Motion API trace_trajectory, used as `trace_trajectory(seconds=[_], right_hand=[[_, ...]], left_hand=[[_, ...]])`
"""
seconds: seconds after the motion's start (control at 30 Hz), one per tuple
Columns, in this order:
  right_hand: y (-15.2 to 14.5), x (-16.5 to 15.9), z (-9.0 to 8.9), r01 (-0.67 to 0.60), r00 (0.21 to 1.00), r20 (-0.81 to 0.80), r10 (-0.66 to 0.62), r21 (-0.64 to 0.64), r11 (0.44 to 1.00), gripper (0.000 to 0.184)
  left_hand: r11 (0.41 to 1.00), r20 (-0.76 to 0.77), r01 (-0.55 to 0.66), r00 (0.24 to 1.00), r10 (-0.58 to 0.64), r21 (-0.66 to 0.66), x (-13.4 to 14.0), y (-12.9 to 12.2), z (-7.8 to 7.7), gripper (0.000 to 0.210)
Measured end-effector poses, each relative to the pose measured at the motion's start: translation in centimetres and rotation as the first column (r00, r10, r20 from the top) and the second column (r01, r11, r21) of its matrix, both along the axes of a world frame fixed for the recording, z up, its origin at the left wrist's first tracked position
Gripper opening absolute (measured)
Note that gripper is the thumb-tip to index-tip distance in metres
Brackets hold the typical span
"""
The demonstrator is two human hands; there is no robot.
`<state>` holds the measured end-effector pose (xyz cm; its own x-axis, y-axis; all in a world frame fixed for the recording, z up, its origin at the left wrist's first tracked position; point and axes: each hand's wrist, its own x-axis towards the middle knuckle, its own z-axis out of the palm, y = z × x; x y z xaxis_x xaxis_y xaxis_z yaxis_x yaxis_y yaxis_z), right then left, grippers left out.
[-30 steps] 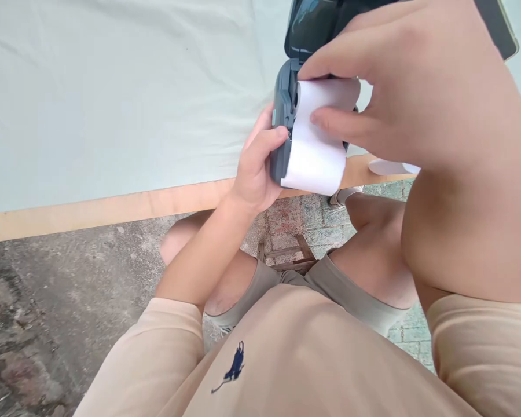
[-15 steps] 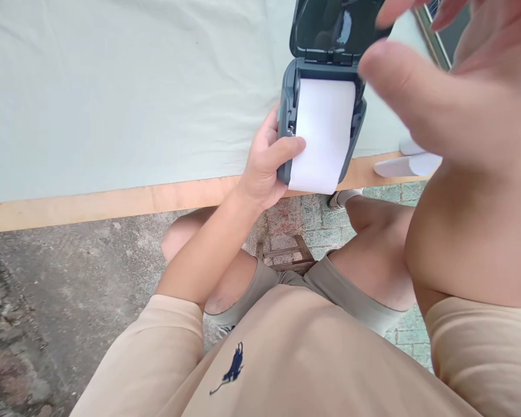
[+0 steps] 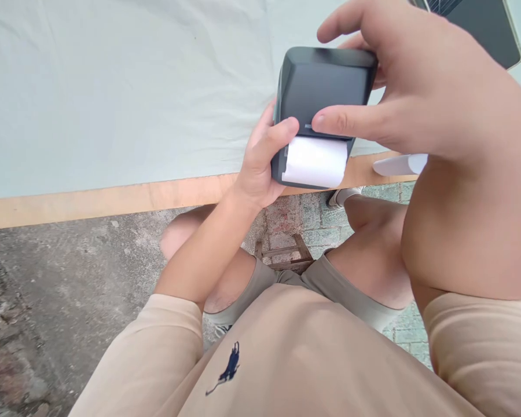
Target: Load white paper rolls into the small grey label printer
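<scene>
A dark handheld label printer (image 3: 325,92) is held over the table's near edge with its lid down. White paper (image 3: 316,162) sticks out from under the lid at the end nearest me. My left hand (image 3: 267,156) grips the printer's left side, its thumb lying on top beside the lid's edge. The thumb of my right hand (image 3: 417,81) rests on the lid, over part of some small lettering. My other right fingers curve about the far right corner; one finger is raised off it, and some are hidden behind the printer.
A pale cloth (image 3: 125,92) covers the table, whose bare wooden edge (image 3: 113,200) faces me. Rolled white paper (image 3: 395,165) lies on that edge at right. A dark device with a light rim (image 3: 486,35) lies at the far right. Below is a wooden stool (image 3: 286,255).
The printer's lid has swung down from open to closed over the paper. My right hand has moved left and down onto the lid. My left hand keeps its grip.
</scene>
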<state>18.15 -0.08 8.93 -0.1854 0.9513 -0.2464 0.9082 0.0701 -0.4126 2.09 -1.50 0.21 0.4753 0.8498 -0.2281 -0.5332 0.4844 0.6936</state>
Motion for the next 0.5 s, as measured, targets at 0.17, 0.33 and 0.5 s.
trace_trajectory(seconds=[0.17, 0.33, 0.5], right_hand=[[-0.1, -0.4, -0.2, 0.034, 0.999, -0.013, -0.034, 0.016, 0.999, 0.064], [-0.2, 0.1, 0.2, -0.112, 0.985, -0.124, 0.122, 0.088, 0.990, 0.062], [-0.1, 0.5, 0.4, -0.088, 0.988, -0.121, 0.095, 0.059, 0.994, 0.069]], left_hand=[[0.999, -0.033, -0.022, 0.999, 0.021, -0.031, 0.1, 0.3, 0.2, 0.039], [0.987, -0.097, -0.138, 0.987, 0.130, -0.077, 0.4, 0.6, -0.6, 0.024], [0.979, -0.124, -0.160, 0.982, 0.145, -0.125, 0.6, 0.8, -0.9, 0.022]])
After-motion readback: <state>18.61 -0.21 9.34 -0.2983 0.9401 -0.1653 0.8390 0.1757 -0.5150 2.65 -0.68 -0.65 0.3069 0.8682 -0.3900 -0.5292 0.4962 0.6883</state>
